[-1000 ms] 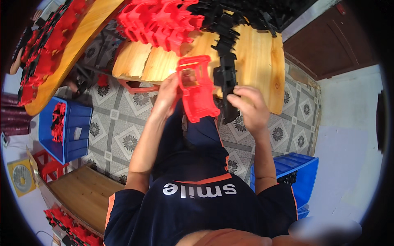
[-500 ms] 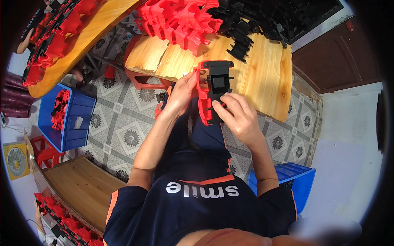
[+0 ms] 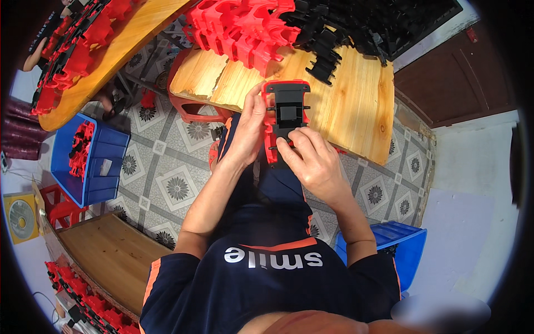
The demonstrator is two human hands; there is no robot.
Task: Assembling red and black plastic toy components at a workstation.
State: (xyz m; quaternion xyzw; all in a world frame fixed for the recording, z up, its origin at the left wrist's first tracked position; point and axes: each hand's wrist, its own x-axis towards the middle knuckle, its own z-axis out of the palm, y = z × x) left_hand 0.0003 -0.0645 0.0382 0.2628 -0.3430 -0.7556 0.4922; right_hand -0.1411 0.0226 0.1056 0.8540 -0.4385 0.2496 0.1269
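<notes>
Over the near edge of the wooden table, a black plastic chassis-like part (image 3: pixel 288 100) with a raised square block lies against a red plastic shell (image 3: pixel 269 140). Red shows along the top and left side of the black part; the lower right is covered by fingers. My left hand (image 3: pixel 248 129) is wrapped round the left edge of the red shell. With bent fingers, my right hand (image 3: pixel 312 158) presses on the lower part of the black piece.
Red shells (image 3: pixel 239 33) stand stacked on the wooden table (image 3: pixel 356 106), beside a heap of black parts (image 3: pixel 356 25). Blue crates stand on the left (image 3: pixel 105 161) and lower right (image 3: pixel 409 250). Another table (image 3: pixel 119 61) at upper left bears red and black parts.
The black part has moved left and lies flatter over the red shell, whose rim now shows along its top. Both hands have shifted slightly with the pieces.
</notes>
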